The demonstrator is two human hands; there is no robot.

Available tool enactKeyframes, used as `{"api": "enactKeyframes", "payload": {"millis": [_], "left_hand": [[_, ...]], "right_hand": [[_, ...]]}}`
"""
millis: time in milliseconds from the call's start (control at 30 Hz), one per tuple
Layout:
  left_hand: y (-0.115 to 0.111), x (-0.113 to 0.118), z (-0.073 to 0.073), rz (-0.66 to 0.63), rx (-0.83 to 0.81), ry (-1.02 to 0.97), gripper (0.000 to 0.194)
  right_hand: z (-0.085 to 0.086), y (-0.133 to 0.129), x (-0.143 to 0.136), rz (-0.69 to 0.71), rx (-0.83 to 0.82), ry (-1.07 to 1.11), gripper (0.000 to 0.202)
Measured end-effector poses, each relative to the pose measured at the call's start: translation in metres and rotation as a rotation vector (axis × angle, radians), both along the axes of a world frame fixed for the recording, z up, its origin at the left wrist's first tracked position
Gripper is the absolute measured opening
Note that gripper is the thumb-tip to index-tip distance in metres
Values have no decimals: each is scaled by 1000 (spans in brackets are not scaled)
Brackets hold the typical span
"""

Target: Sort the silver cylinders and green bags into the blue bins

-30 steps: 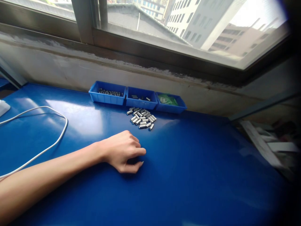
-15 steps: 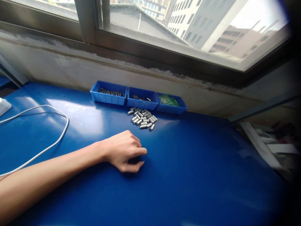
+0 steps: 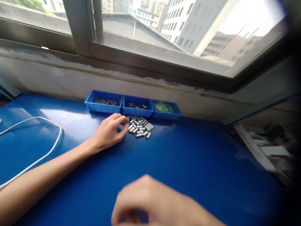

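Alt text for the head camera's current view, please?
Left hand beside a pile of short metal rods on a blue tabletop; blurred right hand nearer the camera. Behind the rods, three blue bins stand below a window.

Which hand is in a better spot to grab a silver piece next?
Probably the left hand: its fingertips are right at the edge of the silver pieces. The right hand is farther from them, down at the picture's bottom.

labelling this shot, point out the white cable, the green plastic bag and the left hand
white flexible cable (image 3: 52, 148): head view, its right-hand bend
green crinkled plastic bag (image 3: 166, 107): head view, its middle
bare left hand (image 3: 107, 131): head view, back of hand
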State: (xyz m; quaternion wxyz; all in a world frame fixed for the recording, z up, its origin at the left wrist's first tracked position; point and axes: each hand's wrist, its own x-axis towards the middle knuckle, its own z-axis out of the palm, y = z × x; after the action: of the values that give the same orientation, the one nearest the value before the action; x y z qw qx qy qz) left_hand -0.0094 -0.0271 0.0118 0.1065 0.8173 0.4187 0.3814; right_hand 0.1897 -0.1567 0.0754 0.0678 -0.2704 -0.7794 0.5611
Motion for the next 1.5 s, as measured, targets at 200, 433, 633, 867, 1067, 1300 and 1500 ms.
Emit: {"api": "enactKeyframes", "payload": {"millis": [200,433,633,867,1067,1300,1500], "left_hand": [[16,-1,-10,80,-164,-81,23],[24,-2,-12,115,-166,67,24],[32,-3,-3,79,-274,-34,31],[23,10,-3,-102,-515,-437,44],[20,10,-4,-178,-541,-546,41],[21,7,-5,-185,-607,-675,44],[20,10,-4,-183,-528,-661,47]], "right_hand": [[-1,124,12,-695,385,30,27],[-18,171,6,-591,361,-45,23],[5,170,14,-389,161,10,30],[-4,173,13,-553,31,-107,45],[-11,173,16,-552,-173,-62,45],[-8,174,23,-497,-145,2,25],[-15,176,21,-616,-129,95,23]]}}
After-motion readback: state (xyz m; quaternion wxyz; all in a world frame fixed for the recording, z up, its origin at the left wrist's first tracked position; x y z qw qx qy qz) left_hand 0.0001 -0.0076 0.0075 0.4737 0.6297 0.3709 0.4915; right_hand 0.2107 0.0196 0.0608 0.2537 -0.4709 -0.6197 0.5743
